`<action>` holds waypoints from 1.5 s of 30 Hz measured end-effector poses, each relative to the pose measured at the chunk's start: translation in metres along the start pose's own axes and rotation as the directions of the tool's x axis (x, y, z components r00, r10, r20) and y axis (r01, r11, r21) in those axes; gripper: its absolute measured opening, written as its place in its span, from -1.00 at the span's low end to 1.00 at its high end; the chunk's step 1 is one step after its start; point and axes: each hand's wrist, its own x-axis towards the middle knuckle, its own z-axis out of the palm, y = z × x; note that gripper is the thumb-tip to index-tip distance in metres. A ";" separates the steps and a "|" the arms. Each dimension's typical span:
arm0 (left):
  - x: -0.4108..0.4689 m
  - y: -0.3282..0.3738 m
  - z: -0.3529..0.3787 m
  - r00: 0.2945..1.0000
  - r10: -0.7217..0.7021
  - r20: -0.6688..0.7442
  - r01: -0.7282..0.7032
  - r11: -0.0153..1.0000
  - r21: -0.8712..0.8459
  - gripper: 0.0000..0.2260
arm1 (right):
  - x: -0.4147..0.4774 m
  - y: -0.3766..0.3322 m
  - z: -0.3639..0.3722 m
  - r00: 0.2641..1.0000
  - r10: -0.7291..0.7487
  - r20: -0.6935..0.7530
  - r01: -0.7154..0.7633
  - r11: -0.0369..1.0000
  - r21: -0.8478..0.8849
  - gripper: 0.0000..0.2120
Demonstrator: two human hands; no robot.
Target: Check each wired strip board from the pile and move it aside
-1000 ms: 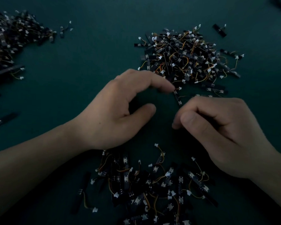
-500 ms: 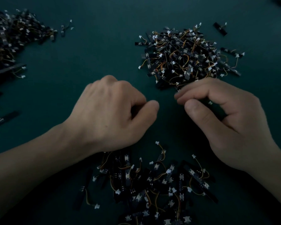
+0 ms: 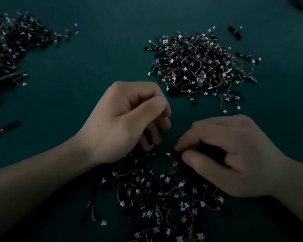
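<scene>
Here, the left hand (image 3: 129, 123) and right hand (image 3: 231, 154) curl, slightly apart, over the near pile of wired strip boards (image 3: 164, 198), seemingly to pick one; whether either grips anything cannot be told. A far pile (image 3: 199, 67), probably checked boards, lies beyond.

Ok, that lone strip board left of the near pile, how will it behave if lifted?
The strip board probably stays stiff and light: it looks thin and narrow. Its wire curves loosely, so the white connector would likely dangle.
</scene>
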 end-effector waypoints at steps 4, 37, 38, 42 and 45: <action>-0.001 0.001 0.001 0.994 0.109 -0.019 -0.110 0.994 -0.007 -0.84 | 0.000 0.001 0.001 0.999 0.053 -0.011 -0.053 0.996 -0.067 -0.87; 0.000 0.003 -0.003 0.950 0.115 0.292 -0.229 0.889 0.397 -0.73 | 0.006 -0.003 0.000 0.956 0.176 -0.237 -0.163 0.984 0.072 -0.93; 0.001 0.003 -0.002 0.949 0.119 0.293 -0.242 0.869 0.432 -0.73 | 0.006 -0.004 0.000 0.956 0.172 -0.237 -0.157 0.984 0.078 -0.93; 0.000 0.003 0.002 0.922 0.176 0.345 -0.370 0.666 0.648 -0.74 | 0.005 -0.005 0.002 0.973 0.127 -0.194 -0.117 0.991 0.065 -0.95; -0.001 0.004 0.001 0.888 0.215 0.408 -0.447 0.618 0.647 -0.75 | 0.004 -0.006 0.005 0.976 0.145 -0.164 -0.140 0.989 0.041 -0.95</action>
